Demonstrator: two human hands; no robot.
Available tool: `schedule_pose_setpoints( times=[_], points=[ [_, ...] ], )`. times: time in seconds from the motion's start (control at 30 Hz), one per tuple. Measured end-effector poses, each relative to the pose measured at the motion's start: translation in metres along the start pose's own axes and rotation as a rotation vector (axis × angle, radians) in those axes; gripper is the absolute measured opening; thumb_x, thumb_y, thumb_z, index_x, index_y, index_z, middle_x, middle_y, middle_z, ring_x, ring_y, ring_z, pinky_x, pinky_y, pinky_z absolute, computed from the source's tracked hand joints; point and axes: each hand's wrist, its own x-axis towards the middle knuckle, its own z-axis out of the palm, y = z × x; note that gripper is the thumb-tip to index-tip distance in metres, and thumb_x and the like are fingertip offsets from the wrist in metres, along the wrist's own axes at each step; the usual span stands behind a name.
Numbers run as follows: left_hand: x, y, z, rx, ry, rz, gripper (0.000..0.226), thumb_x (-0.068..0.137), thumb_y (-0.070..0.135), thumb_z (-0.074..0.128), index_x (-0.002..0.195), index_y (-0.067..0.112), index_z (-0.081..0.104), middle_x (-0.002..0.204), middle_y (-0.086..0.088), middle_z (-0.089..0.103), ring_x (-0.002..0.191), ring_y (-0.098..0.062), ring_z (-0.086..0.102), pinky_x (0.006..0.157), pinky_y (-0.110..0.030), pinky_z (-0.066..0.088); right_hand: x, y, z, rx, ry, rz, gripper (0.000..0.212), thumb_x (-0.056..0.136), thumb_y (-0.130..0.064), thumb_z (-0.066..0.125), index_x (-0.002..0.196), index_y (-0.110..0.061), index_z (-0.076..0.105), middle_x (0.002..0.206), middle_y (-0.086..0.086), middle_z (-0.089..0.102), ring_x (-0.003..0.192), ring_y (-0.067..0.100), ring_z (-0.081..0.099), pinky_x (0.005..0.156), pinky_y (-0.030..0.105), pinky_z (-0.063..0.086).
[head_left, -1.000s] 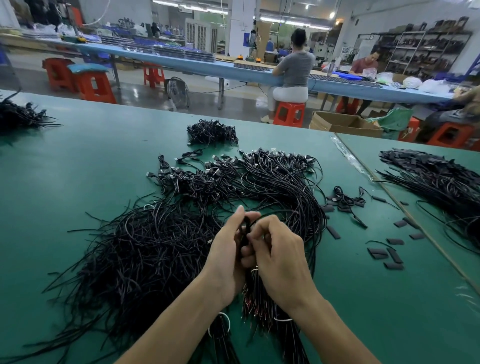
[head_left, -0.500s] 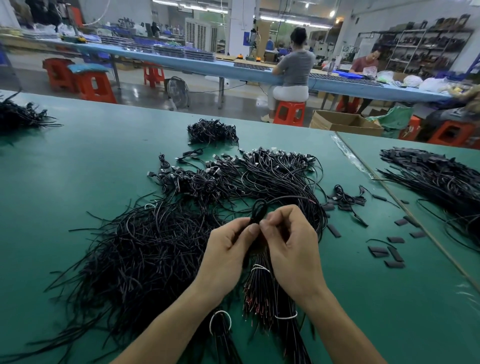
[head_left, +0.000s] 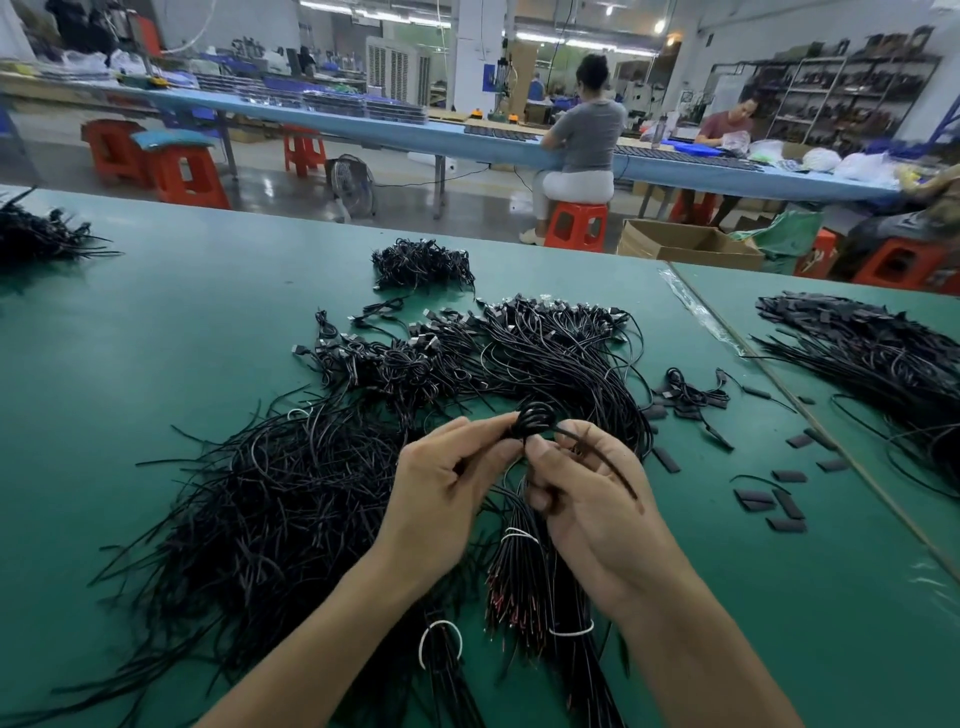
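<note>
A small coil of black cable sits just above the middle of the frame, pinched from both sides: the left hand holds it between thumb and curled forefinger, and the right hand presses its thumb against the coil's lower edge with its other fingers curled behind. The cable's loose tail runs down and to the right across the back of the right hand. The coil is held off the green table, over a bundle of wires with reddish tips that lies below the hands, bound by a white tie. To the left of the hands spreads a wide heap of loose black cables. Above the hands lies a heap of cables with plug ends, and above that, alone, a small pile of coiled cables. To the right of the hands, short dark sleeve pieces are scattered on the table. At the right edge, past the table seam, is another long heap of cables, and at the upper left edge one more dark heap. Beyond the table, in the upper part of the frame, a person in a grey top sits on a red stool at a long blue bench, with a cardboard box on the floor to the right.
</note>
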Motion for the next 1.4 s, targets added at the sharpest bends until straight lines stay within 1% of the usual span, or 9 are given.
schedule_pose_setpoints(
  times=[0.17, 0.27, 0.33, 0.43, 0.57, 0.77, 0.9, 1.1, 1.4],
  points=[
    [-0.005, -0.002, -0.001, -0.193, -0.09, -0.206, 0.031, 0.098, 0.019, 0.049, 0.121, 0.021, 0.07, 0.112, 0.001, 0.074, 0.107, -0.017, 0.069, 0.091, -0.028, 0.055, 0.004, 0.003, -0.001, -0.204, 0.032, -0.047, 0.024, 0.094, 0.005, 0.057, 0.081, -0.013, 0.049, 0.078, 0.009, 0.059, 0.07, 0.011, 0.059, 0.063, 0.017, 0.051],
    [-0.006, 0.0, 0.002, -0.323, -0.046, -0.344, 0.041, 0.098, 0.033, 0.036, 0.11, 0.026, 0.075, 0.105, -0.006, 0.075, 0.1, -0.024, 0.071, 0.083, -0.034, 0.057, 0.005, 0.008, -0.002, -0.356, 0.057, -0.095, 0.024, 0.094, 0.003, 0.06, 0.08, -0.014, 0.049, 0.077, 0.01, 0.056, 0.071, 0.02, 0.053, 0.067, 0.027, 0.051],
    [-0.004, 0.0, 0.004, -0.317, 0.017, -0.374, 0.037, 0.101, 0.045, 0.046, 0.097, 0.023, 0.076, 0.095, -0.004, 0.075, 0.092, -0.02, 0.072, 0.076, -0.031, 0.058, 0.005, 0.013, -0.002, -0.49, 0.085, -0.135, 0.024, 0.093, 0.002, 0.062, 0.079, -0.014, 0.051, 0.073, 0.004, 0.059, 0.068, 0.016, 0.055, 0.068, 0.031, 0.054],
    [-0.003, 0.0, 0.004, -0.308, 0.043, -0.373, 0.007, 0.089, 0.027, 0.069, 0.096, 0.023, 0.07, 0.082, -0.002, 0.074, 0.081, -0.012, 0.071, 0.072, -0.023, 0.055, 0.006, 0.017, -0.003, -0.586, 0.108, -0.178, 0.024, 0.092, 0.001, 0.063, 0.078, -0.014, 0.052, 0.065, -0.008, 0.059, 0.06, 0.005, 0.052, 0.061, 0.02, 0.05],
    [-0.001, -0.003, -0.001, -0.354, -0.024, -0.403, 0.059, 0.09, 0.002, 0.069, 0.134, 0.029, 0.043, 0.102, -0.007, 0.076, 0.1, -0.014, 0.072, 0.082, -0.014, 0.051, 0.008, 0.017, -0.01, -0.612, 0.111, -0.127, 0.027, 0.093, 0.0, 0.064, 0.076, -0.015, 0.05, 0.065, -0.006, 0.055, 0.058, 0.005, 0.046, 0.056, 0.017, 0.043],
    [-0.007, -0.01, -0.004, 0.16, -0.105, -0.079, 0.052, 0.086, 0.011, 0.076, 0.125, 0.041, 0.058, 0.107, 0.021, 0.07, 0.099, -0.005, 0.065, 0.081, -0.019, 0.049, 0.009, 0.011, -0.016, -0.38, 0.076, 0.018, 0.028, 0.093, 0.003, 0.062, 0.076, -0.014, 0.048, 0.071, 0.005, 0.05, 0.054, 0.003, 0.046, 0.051, 0.014, 0.04],
    [-0.01, -0.016, -0.006, 0.327, 0.082, 0.173, 0.03, 0.077, 0.017, 0.082, 0.104, 0.028, 0.074, 0.095, 0.011, 0.055, 0.079, -0.003, 0.053, 0.069, -0.012, 0.044, 0.01, 0.01, -0.015, -0.361, 0.073, 0.037, 0.026, 0.092, 0.006, 0.061, 0.078, -0.013, 0.049, 0.074, 0.007, 0.051, 0.058, 0.007, 0.046, 0.053, 0.018, 0.043],
    [-0.028, -0.028, 0.002, 0.521, -0.078, 0.489, 0.015, 0.092, 0.012, 0.065, 0.087, 0.005, 0.076, 0.084, -0.003, 0.064, 0.07, -0.014, 0.061, 0.059, -0.028, 0.053, 0.011, 0.008, -0.014, -0.45, 0.093, -0.028, 0.029, 0.091, 0.004, 0.065, 0.075, -0.015, 0.048, 0.075, 0.008, 0.054, 0.062, 0.01, 0.05, 0.064, 0.024, 0.048],
    [-0.034, -0.012, 0.008, 0.189, -0.163, -0.06, 0.031, 0.098, 0.038, 0.039, 0.083, 0.041, 0.066, 0.076, 0.013, 0.064, 0.072, -0.005, 0.059, 0.062, -0.02, 0.045, 0.006, 0.006, -0.006, -0.637, -0.015, -0.195, 0.033, 0.088, 0.003, 0.069, 0.072, -0.021, 0.054, 0.072, -0.003, 0.065, 0.069, 0.012, 0.061, 0.072, 0.033, 0.058]
  ],
)
